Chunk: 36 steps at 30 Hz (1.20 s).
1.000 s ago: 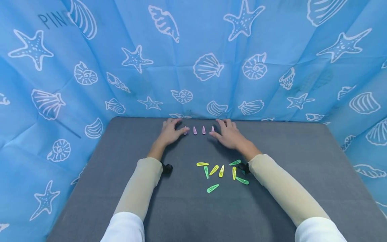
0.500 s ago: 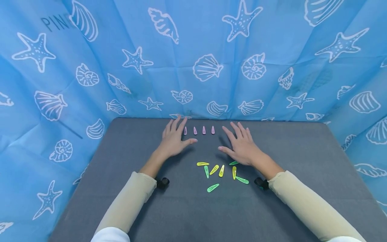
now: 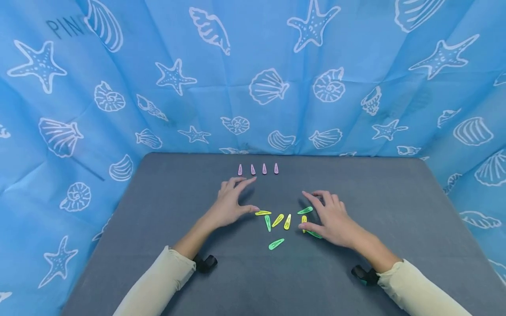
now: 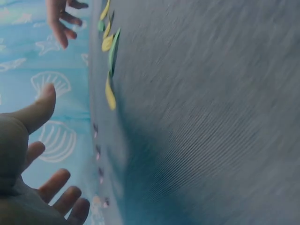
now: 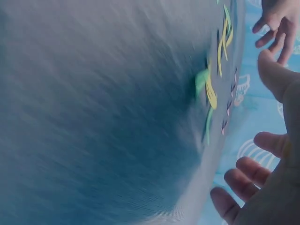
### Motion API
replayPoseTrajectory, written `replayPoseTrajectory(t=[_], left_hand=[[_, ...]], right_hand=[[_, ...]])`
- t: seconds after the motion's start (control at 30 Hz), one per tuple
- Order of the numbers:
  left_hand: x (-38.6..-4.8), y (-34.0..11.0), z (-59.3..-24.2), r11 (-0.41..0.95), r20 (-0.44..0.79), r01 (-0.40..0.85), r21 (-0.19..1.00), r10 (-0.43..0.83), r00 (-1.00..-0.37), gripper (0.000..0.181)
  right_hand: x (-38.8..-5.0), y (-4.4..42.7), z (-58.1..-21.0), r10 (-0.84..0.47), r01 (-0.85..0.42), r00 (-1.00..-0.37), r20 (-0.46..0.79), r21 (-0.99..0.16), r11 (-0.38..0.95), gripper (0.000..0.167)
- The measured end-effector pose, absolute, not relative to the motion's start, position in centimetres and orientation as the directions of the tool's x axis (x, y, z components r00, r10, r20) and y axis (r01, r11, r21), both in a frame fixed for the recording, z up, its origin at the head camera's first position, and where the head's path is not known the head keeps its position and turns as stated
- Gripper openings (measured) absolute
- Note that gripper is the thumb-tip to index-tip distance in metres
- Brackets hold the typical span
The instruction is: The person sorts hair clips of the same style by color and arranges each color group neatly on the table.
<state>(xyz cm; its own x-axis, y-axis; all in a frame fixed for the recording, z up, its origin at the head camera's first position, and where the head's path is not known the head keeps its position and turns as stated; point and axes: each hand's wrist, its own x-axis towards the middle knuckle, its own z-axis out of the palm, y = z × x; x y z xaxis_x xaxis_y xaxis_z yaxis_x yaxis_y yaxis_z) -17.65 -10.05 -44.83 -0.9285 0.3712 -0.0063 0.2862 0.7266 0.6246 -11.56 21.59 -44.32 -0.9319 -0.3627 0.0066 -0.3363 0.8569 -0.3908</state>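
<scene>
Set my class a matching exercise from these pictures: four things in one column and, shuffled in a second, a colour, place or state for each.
1. pink clips
2. curtain
3. table
4. left hand

A. dark grey, with clips lying on it
B. thumb tip near the leftmost yellow clip
C. in a row of four
D. blue, printed with white shells and starfish

Pairs: 1-C, 2-D, 3-A, 4-B

Left hand (image 3: 229, 207): fingers loosely extended forward, thumb spread wide from the index finger.
Right hand (image 3: 335, 220): fingers slightly bent, thumb spread apart, pointing toward the left hand.
Left arm (image 3: 160, 278): slanting forward and inward.
Right arm (image 3: 417, 289): slanting forward and inward.
Hands together: well apart.
</scene>
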Motion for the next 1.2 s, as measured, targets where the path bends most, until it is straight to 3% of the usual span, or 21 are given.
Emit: replayPoseTrajectory(t=[0.17,0.4,1.07,1.2], left_hand=[[-16.9,-9.9,-45.9,0.705,-0.039,0.258,0.661,0.376,-0.926,0.077],[-17.2,-8.9,-46.5,0.686,-0.05,0.261,0.679,0.398,-0.916,0.047],[-17.1,-7.9,-47.5,0.739,-0.089,0.268,0.618,0.404,-0.911,0.006],[-17.2,-8.0,-47.5,0.739,-0.093,0.269,0.617,0.409,-0.908,0.007]], right_hand=[[-10.1,21.6,-44.9,-0.348,-0.295,-0.937,-0.011,-0.508,0.809,0.076],[-9.7,21.6,-45.6,-0.34,-0.249,-0.94,-0.04,-0.602,0.759,0.053],[-10.4,21.1,-46.2,-0.307,-0.202,-0.949,-0.076,-0.6,0.774,0.04],[-10.4,21.1,-46.3,-0.315,-0.205,-0.946,-0.078,-0.611,0.765,0.04]])
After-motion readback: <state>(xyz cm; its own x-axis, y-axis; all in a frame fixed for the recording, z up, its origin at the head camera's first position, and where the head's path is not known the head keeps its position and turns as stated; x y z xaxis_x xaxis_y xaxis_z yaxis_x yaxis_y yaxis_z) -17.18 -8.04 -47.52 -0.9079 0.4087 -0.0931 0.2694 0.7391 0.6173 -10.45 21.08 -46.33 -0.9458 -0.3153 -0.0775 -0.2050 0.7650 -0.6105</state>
